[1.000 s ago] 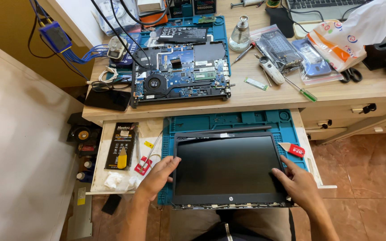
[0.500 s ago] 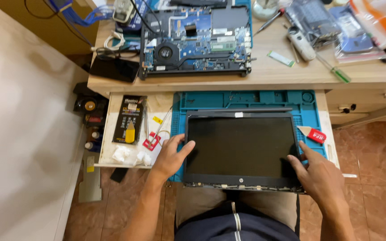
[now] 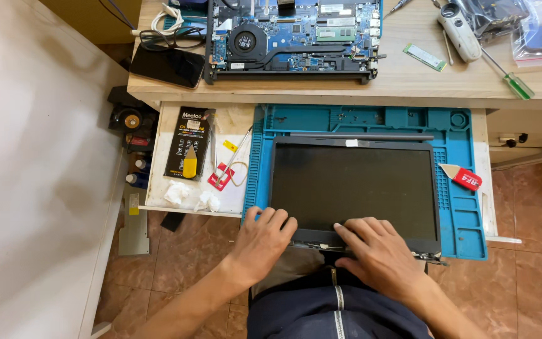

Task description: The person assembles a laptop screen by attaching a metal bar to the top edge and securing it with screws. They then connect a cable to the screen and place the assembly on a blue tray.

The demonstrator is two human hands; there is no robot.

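Observation:
A black laptop screen panel (image 3: 354, 185) lies flat on a blue silicone work mat (image 3: 371, 119) on a pull-out shelf. My left hand (image 3: 263, 240) rests at the panel's near left corner, fingers curled over its bottom edge. My right hand (image 3: 376, 252) lies on the middle of the bottom edge, fingers spread on the bezel. Neither hand lifts the panel.
An opened laptop base (image 3: 293, 37) with exposed fan and board sits on the wooden desk above, beside a black phone (image 3: 167, 64), a green-handled screwdriver (image 3: 509, 75) and a memory stick (image 3: 426, 56). A black tool packet (image 3: 189, 144), tweezers and white wipes lie left of the mat; a red pry tool (image 3: 462, 177) lies right.
Both hands moved from the panel's left and right sides to its near bottom edge; the right hand slid toward the middle. The camera dipped closer.

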